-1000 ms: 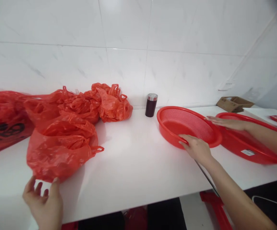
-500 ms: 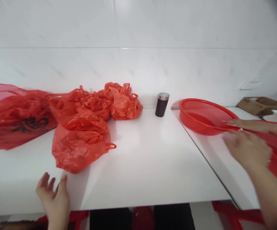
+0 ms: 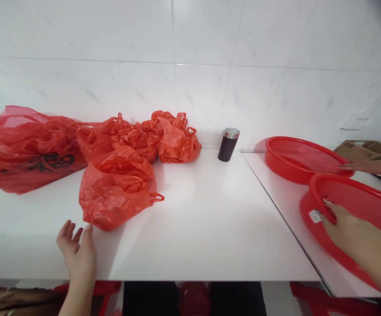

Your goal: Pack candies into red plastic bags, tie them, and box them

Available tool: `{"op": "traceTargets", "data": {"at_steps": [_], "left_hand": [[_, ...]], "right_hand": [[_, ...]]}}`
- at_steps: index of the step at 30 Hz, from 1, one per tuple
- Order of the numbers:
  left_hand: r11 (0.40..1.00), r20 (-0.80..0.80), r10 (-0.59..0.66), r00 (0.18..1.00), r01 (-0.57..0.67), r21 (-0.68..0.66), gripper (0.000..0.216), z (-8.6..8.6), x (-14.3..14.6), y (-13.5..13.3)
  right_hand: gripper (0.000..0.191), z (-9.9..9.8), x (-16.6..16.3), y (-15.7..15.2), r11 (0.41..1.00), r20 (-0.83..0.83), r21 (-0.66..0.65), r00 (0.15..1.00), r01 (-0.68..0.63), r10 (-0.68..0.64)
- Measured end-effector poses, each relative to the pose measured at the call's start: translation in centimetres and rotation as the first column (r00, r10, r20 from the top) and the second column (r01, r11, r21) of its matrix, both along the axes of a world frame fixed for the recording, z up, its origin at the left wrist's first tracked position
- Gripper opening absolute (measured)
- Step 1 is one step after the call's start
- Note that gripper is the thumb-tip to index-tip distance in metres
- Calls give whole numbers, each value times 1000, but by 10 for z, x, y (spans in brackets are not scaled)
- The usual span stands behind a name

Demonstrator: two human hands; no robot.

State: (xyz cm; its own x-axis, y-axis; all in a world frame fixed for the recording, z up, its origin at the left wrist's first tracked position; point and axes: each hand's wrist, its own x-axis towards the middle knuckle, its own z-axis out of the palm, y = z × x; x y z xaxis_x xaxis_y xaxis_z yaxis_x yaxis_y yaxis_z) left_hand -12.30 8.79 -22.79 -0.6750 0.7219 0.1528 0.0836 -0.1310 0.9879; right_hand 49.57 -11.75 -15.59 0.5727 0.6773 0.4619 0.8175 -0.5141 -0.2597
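Observation:
My left hand (image 3: 78, 250) hangs above the table's front edge with the fingers bent and apart, nothing in it. Just beyond it sits a crumpled red plastic bag (image 3: 116, 193) with a loop handle pointing right. At the right, my right hand (image 3: 348, 228) is at the left rim of the near red mesh basket (image 3: 315, 193), its fingers curled and blurred. A small white piece (image 3: 315, 216) shows by its fingertips against the basket's outer wall; whether the fingers grip it or the rim is unclear.
Another person's hand (image 3: 368, 166) rests on a second red basket (image 3: 285, 171). A dark tumbler (image 3: 227, 147) stands near the wall. More red bags (image 3: 179, 140) and a large printed red bag (image 3: 28, 153) lie left. A cardboard box (image 3: 368, 149) is far right. A seam divides two tables.
The near basket now lies further left, under my right hand. The far basket has shifted right with the other person's hand. My left hand has barely moved; the view has shifted slightly.

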Motion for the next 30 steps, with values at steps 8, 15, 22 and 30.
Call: {"op": "traceTargets", "data": {"at_steps": [8, 15, 22, 30], "left_hand": [[988, 159, -97, 983, 114, -105, 64, 19, -6, 42], [884, 256, -409, 876, 450, -130, 50, 28, 3, 48], [667, 333, -665, 669, 732, -139, 54, 24, 17, 9], [750, 290, -584, 758, 641, -165, 44, 21, 18, 22]], "right_hand": [[49, 37, -129, 98, 955, 57, -278, 991, -100, 121], [29, 52, -226, 172, 677, -198, 283, 649, -679, 734], [52, -2, -336, 221, 455, -493, 343, 254, -822, 832], [14, -9, -323, 237, 564, -572, 463, 256, -684, 779]]}}
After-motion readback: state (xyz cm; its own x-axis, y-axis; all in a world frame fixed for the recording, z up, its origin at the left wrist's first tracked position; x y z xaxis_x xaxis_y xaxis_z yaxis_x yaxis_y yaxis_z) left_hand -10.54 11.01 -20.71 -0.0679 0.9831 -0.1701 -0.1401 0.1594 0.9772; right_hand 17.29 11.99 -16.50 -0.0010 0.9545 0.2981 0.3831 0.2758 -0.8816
